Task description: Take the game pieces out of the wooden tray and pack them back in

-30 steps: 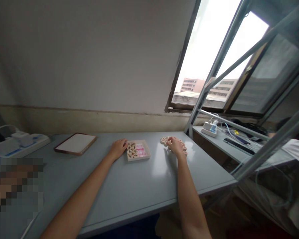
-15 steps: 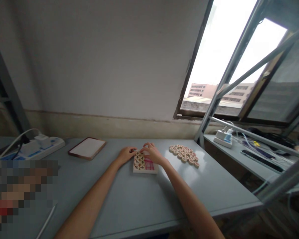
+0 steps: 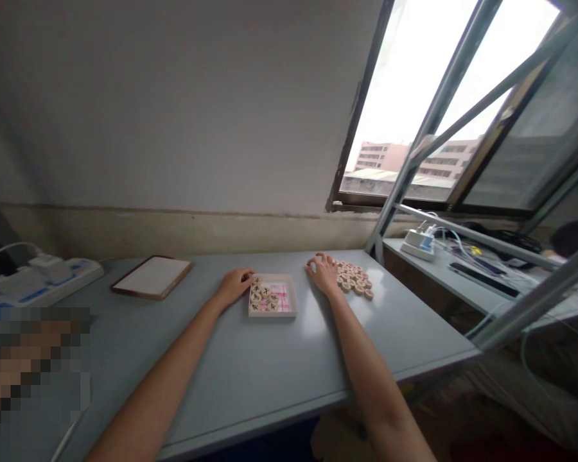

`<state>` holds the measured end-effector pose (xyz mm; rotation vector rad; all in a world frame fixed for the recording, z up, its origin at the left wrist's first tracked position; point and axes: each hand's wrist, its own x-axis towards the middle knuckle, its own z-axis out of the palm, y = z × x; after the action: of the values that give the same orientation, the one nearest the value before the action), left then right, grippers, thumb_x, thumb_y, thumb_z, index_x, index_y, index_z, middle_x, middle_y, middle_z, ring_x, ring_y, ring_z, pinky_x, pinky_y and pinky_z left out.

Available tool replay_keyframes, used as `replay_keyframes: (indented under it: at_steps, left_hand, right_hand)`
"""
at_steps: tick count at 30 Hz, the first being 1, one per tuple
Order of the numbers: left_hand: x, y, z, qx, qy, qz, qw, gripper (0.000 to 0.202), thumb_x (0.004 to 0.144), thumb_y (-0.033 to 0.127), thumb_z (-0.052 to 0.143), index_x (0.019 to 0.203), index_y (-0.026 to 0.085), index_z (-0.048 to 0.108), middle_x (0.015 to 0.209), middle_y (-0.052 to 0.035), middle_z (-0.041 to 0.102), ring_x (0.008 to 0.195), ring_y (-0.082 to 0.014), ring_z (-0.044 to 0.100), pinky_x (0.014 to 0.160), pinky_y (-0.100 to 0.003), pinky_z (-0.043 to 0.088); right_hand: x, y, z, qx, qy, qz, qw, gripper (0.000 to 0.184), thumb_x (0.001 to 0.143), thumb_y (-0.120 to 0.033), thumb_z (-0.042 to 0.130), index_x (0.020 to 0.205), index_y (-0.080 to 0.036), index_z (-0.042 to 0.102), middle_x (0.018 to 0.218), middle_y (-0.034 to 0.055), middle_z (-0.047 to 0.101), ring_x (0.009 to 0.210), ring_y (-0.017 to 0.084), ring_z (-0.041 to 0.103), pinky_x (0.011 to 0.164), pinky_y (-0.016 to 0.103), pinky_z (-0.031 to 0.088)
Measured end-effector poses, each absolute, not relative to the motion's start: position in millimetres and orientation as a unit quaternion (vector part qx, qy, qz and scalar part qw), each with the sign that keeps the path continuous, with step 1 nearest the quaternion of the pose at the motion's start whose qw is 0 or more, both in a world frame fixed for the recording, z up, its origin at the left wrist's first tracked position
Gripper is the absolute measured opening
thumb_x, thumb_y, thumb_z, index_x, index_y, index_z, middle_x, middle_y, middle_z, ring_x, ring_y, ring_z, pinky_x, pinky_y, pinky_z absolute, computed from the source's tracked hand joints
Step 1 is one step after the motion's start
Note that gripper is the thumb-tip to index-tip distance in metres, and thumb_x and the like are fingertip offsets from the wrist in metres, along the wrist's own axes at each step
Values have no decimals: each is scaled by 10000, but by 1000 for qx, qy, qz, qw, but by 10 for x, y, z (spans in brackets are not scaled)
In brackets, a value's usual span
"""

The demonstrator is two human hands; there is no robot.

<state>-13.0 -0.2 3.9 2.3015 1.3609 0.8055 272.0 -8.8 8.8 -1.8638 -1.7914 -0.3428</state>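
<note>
A small white box [image 3: 293, 300] sits on the desk with several round Chinese chess pieces [image 3: 255, 297] in its left part. Its pink-lined floor shows on the right. At the box's back left corner, my left hand [image 3: 234, 286] is closed on the rim, thumb and fingers curled. My right hand [image 3: 324, 274] is just left of a spread of pale round chess pieces [image 3: 354, 281]. Its fingers are bent but apart, and I see no piece between them. The hand covers the left edge of the spread.
A shallow box lid [image 3: 151, 277] with a brown rim lies at the back left. Beyond it is a white power strip [image 3: 72, 276] with plugs. A metal frame [image 3: 390, 199] stands at the right, beside another desk with a second power strip [image 3: 418, 244] and cables.
My right hand has moved right, from over the box to the loose pieces. Fewer pieces show in the box, and they lie less neatly. My left hand stays at the box corner.
</note>
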Motion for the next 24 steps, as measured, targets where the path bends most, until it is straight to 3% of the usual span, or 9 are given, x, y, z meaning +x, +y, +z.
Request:
replay_keyframes:
  at_steps: [6, 9, 12, 17, 24]
  left_hand:
    - [-119, -33, 62, 817, 478, 281, 156, 303, 775, 342, 418, 943, 179, 611, 810, -38, 640, 736, -149, 550, 664, -223, 381]
    - [-116, -46, 65, 817, 480, 281, 153, 289, 775, 333, 424, 936, 184, 611, 833, -41, 642, 756, -150, 552, 682, -223, 382]
    - [-114, -55, 67, 815, 480, 284, 157, 289, 781, 335, 417, 935, 186, 612, 852, -44, 644, 774, -152, 553, 698, -226, 383]
    - [-100, -63, 75, 810, 489, 278, 164, 286, 779, 329, 425, 950, 189, 608, 881, -42, 645, 794, -153, 556, 715, -227, 389]
    - [-94, -44, 65, 813, 486, 278, 159, 282, 781, 331, 426, 943, 192, 611, 907, -43, 643, 823, -158, 554, 756, -237, 387]
  right_hand:
    - [2868, -139, 47, -755, -578, -137, 279, 224, 798, -260, 438, 945, -170, 581, 1181, 155, 397, 1103, 298, 313, 853, 472, 267]
    - [2762, -148, 158, -726, -596, -104, 326, 284, 760, -263, 488, 1029, -185, 536, 1196, 132, 380, 1111, 285, 331, 855, 454, 297]
    - [2508, -180, 295, -619, -693, -47, 367, 300, 739, -230, 524, 1038, -202, 528, 1116, 87, 455, 1041, 219, 417, 855, 374, 338]
    - [2028, -310, 336, -422, -865, 140, 232, 272, 713, -139, 556, 966, -228, 600, 919, 28, 568, 808, 137, 529, 751, 246, 403]
    - [1919, -351, 231, -425, -872, 144, 197, 324, 687, -117, 579, 985, -244, 607, 961, 28, 556, 797, 133, 528, 723, 225, 401]
